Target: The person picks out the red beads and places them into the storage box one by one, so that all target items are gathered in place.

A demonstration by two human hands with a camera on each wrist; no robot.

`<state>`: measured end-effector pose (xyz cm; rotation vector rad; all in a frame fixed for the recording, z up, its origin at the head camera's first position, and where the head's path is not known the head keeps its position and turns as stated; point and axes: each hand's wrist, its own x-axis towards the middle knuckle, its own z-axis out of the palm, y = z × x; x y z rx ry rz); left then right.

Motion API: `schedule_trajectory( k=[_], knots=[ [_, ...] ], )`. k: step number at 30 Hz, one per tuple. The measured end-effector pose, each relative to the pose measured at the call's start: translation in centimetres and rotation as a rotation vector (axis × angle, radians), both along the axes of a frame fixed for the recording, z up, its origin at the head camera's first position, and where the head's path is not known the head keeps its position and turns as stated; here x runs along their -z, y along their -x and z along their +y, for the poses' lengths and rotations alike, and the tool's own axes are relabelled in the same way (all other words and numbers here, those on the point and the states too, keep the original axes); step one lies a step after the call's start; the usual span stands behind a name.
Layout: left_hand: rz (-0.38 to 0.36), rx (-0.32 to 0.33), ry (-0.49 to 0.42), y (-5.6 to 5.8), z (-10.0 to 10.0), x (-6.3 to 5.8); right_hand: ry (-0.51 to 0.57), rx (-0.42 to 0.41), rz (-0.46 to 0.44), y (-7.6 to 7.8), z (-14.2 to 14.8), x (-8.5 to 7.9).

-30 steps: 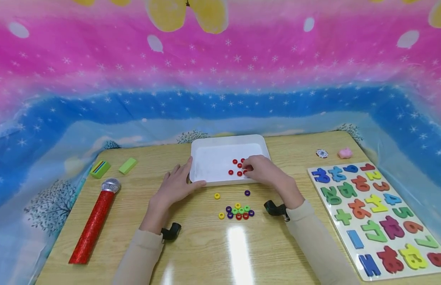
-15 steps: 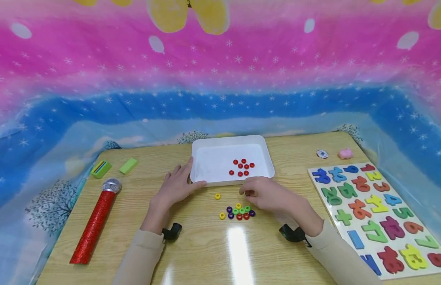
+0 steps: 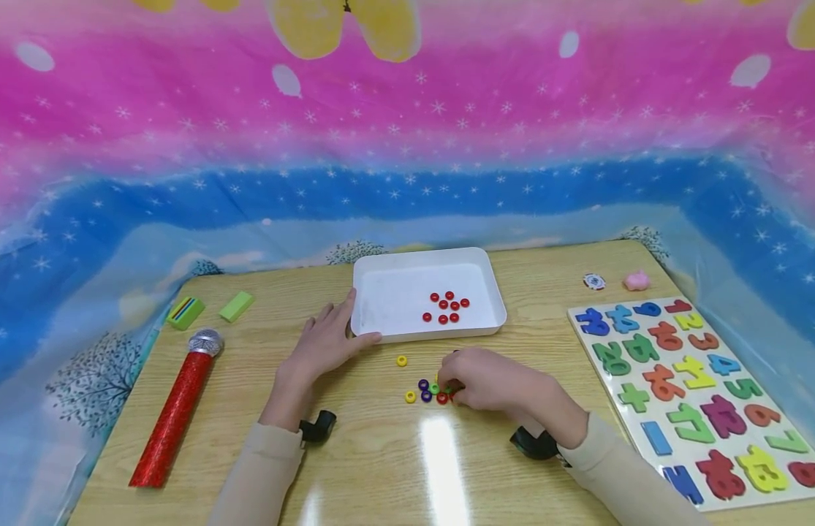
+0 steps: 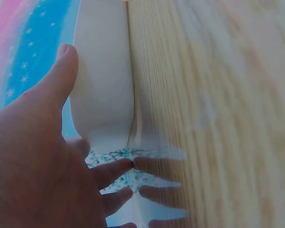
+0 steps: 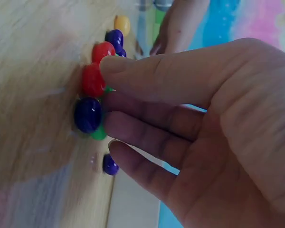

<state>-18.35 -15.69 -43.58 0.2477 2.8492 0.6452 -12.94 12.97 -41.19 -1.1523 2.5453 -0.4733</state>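
The white tray [image 3: 407, 337] holds several red ring-shaped beads [image 3: 455, 306] in its right half. My left hand [image 3: 318, 347] rests at the tray's near left corner, thumb along the front wall and fingers spread by the left side. On the table in front lies a cluster of purple, green, yellow and red beads. My right hand [image 3: 489, 380] reaches down over the cluster's right part. In the right wrist view its thumb is right at a red bead [image 5: 92, 80], beside a purple bead [image 5: 88, 115]. The index fingertip is hidden, so I cannot tell whether it pinches the bead.
A number puzzle board [image 3: 699, 405] lies at right, with a poker chip [image 3: 594, 282] and a pink pig figure [image 3: 637, 280] behind it. At left are a red toy microphone [image 3: 173, 416] and two green blocks [image 3: 237, 307]. A lone yellow bead [image 3: 402, 361] lies before the tray.
My right hand has left the tray, where one more red bead now shows, and moved toward me down onto the bead cluster. My left hand has stayed at the tray corner.
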Motion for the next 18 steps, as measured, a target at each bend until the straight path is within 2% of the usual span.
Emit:
schedule_trajectory(
  k=[10,18],
  knots=[
    [-0.004,0.002,0.001,0.00,0.16,-0.23,-0.025,0.010,0.049,-0.25,-0.24,0.38],
    [-0.009,0.002,0.000,-0.06,0.13,-0.21,-0.056,0.008,0.141,-0.67,-0.74,0.48]
  ],
)
